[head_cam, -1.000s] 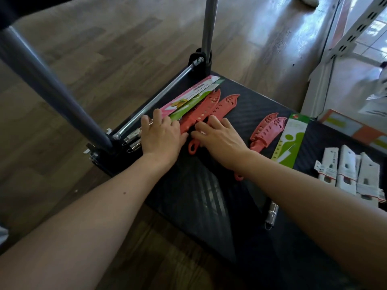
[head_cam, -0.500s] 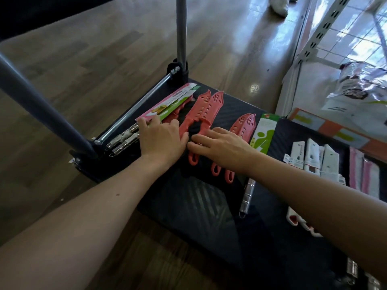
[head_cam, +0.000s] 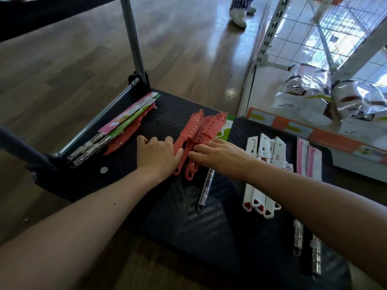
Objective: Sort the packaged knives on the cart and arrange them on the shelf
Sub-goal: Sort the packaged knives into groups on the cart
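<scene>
Black ribbed cart deck (head_cam: 188, 216) fills lower centre. Steel-handled knife (head_cam: 206, 186) lies just below the hands. White-sleeved knives (head_cam: 262, 174) sit right of centre. Mid-frame, left hand (head_cam: 157, 153) lies flat, fingers spread, its grip closed on nothing, thumb touching the red sheathed knives (head_cam: 199, 130). Right hand (head_cam: 219, 153) rests fingertips on that same bunch; whether its grip closes, cannot tell. Carded knives (head_cam: 127, 120) by the rail, upper left. Shelf upright (head_cam: 270, 34) upper right.
</scene>
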### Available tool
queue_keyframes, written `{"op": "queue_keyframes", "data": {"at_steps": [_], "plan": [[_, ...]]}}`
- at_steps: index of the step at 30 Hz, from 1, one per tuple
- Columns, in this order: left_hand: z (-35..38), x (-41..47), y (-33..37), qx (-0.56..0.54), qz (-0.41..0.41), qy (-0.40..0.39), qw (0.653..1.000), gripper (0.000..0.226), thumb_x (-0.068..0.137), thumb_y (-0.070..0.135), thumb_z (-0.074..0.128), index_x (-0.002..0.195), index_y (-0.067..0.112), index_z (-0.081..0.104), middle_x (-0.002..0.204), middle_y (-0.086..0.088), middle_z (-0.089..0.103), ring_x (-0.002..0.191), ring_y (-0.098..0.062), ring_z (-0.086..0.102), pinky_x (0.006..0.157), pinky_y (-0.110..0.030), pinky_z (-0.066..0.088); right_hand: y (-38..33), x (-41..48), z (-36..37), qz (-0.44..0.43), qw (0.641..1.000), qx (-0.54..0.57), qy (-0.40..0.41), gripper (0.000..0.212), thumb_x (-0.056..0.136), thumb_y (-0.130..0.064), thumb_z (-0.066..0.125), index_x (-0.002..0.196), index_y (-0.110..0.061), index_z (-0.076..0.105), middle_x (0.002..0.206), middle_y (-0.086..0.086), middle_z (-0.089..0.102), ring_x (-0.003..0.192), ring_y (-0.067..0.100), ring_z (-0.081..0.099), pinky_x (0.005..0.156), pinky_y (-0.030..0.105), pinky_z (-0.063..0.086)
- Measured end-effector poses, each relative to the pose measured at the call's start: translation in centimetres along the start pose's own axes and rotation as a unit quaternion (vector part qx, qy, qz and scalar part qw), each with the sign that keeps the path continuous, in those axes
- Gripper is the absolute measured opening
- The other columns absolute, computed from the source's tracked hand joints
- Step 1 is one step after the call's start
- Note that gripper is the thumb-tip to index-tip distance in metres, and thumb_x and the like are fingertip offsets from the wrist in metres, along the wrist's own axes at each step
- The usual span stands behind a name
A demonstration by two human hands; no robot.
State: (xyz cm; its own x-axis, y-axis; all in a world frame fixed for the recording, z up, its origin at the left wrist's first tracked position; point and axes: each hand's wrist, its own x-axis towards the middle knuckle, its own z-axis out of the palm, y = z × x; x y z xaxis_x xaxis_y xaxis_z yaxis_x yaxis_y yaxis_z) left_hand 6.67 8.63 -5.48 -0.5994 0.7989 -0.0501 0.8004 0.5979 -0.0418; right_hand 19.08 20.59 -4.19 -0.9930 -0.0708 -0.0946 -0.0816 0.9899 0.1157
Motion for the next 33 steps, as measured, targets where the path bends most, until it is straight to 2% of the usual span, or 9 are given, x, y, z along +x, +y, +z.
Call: {"op": "queue_keyframes", "data": {"at_steps": [2, 4, 6, 9, 13, 19, 23, 26, 33], "plan": [[0.6, -0.2, 0.3, -0.009, -0.002, -0.018, 1.000, 0.045, 0.094, 0.049, 0.029, 0.109, 0.013, 0.052, 0.102, -0.009, 0.066, 0.103, -0.027, 0.057, 0.093, -0.041, 0.030, -0.5, 0.3, -0.3, -0.017, 1.000, 0.019, -0.012, 0.047, 0.082, -0.001, 0.057, 0.128, -0.009, 0.052, 0.121, 0.013, 0.061, 0.097, 0.032, 0.064, 0.085, 0.042, 0.050], [1.1, -0.1, 0.3, -0.022, -0.004, -0.042, 0.999, 0.048, 0.094, 0.050, 0.027, 0.112, 0.014, 0.051, 0.105, -0.010, 0.065, 0.104, -0.027, 0.057, 0.093, -0.042, 0.032, -0.9, 0.7, -0.3, -0.017, 0.999, 0.014, -0.029, 0.050, 0.089, -0.005, 0.047, 0.138, -0.014, 0.040, 0.133, 0.009, 0.051, 0.111, 0.029, 0.057, 0.097, 0.039, 0.043], [1.5, 0.2, -0.1, -0.030, -0.007, -0.068, 0.997, 0.050, 0.094, 0.052, 0.024, 0.111, 0.014, 0.051, 0.106, -0.010, 0.065, 0.105, -0.028, 0.057, 0.092, -0.043, 0.034, -1.0, 1.0, 0.0, -0.017, 0.999, 0.018, -0.043, 0.050, 0.092, -0.009, 0.043, 0.141, -0.019, 0.033, 0.139, 0.005, 0.044, 0.118, 0.025, 0.051, 0.102, 0.036, 0.038], [1.2, 0.7, -0.5, -0.053, -0.014, -0.072, 0.996, 0.051, 0.094, 0.053, 0.023, 0.105, 0.015, 0.055, 0.105, -0.011, 0.065, 0.104, -0.030, 0.057, 0.089, -0.042, 0.036, -0.9, 1.4, 0.4, -0.009, 0.998, 0.026, -0.052, 0.050, 0.092, -0.008, 0.042, 0.140, -0.020, 0.035, 0.140, 0.005, 0.040, 0.117, 0.026, 0.049, 0.097, 0.037, 0.042], [0.5, 1.1, -0.3, -0.055, -0.016, -0.029, 0.998, 0.041, 0.095, 0.046, 0.029, 0.105, 0.015, 0.053, 0.105, -0.010, 0.064, 0.105, -0.029, 0.054, 0.083, -0.040, 0.038, -0.5, 1.4, 0.7, 0.044, 0.997, 0.054, -0.023, 0.056, 0.089, -0.008, 0.047, 0.142, -0.021, 0.033, 0.143, 0.003, 0.039, 0.122, 0.025, 0.046, 0.098, 0.037, 0.041], [-0.3, 1.9, 1.7, -0.097, -0.047, 0.026, 0.994, 0.035, 0.095, 0.042, 0.033, 0.106, 0.015, 0.052, 0.108, -0.009, 0.063, 0.111, -0.029, 0.045, 0.082, -0.040, 0.038, 0.7, 1.3, 1.1, 0.142, 0.986, 0.075, 0.039, 0.049, 0.086, -0.029, 0.056, 0.133, -0.021, 0.043, 0.137, -0.001, 0.043, 0.120, 0.022, 0.043, 0.091, 0.035, 0.038], [-0.2, 2.4, 4.0, -0.130, -0.055, 0.059, 0.988, 0.035, 0.096, 0.037, 0.030, 0.119, 0.018, 0.047, 0.122, -0.006, 0.057, 0.120, -0.027, 0.037, 0.088, -0.040, 0.036, 1.2, 1.1, 1.2, 0.178, 0.975, 0.100, 0.087, 0.045, 0.089, -0.027, 0.051, 0.132, -0.017, 0.045, 0.140, 0.001, 0.042, 0.127, 0.024, 0.038, 0.096, 0.035, 0.034], [-0.1, 2.2, 5.2, -0.156, -0.066, 0.048, 0.984, 0.044, 0.096, 0.042, 0.029, 0.134, 0.022, 0.037, 0.135, -0.002, 0.047, 0.126, -0.026, 0.033, 0.093, -0.042, 0.035, 1.6, 1.0, 1.2, 0.205, 0.968, 0.113, 0.090, 0.041, 0.094, -0.028, 0.043, 0.134, -0.019, 0.043, 0.142, -0.001, 0.039, 0.130, 0.021, 0.034, 0.098, 0.034, 0.032], [-0.9, 0.9, 4.7, -0.159, -0.059, 0.023, 0.985, 0.051, 0.091, 0.045, 0.039, 0.138, 0.025, 0.033, 0.142, 0.002, 0.039, 0.130, -0.026, 0.024, 0.101, -0.043, 0.030, 1.8, 0.2, 0.7, 0.233, 0.958, 0.145, 0.085, 0.040, 0.094, -0.025, 0.043, 0.134, -0.018, 0.042, 0.140, 0.001, 0.041, 0.129, 0.022, 0.034, 0.100, 0.035, 0.031]]}}
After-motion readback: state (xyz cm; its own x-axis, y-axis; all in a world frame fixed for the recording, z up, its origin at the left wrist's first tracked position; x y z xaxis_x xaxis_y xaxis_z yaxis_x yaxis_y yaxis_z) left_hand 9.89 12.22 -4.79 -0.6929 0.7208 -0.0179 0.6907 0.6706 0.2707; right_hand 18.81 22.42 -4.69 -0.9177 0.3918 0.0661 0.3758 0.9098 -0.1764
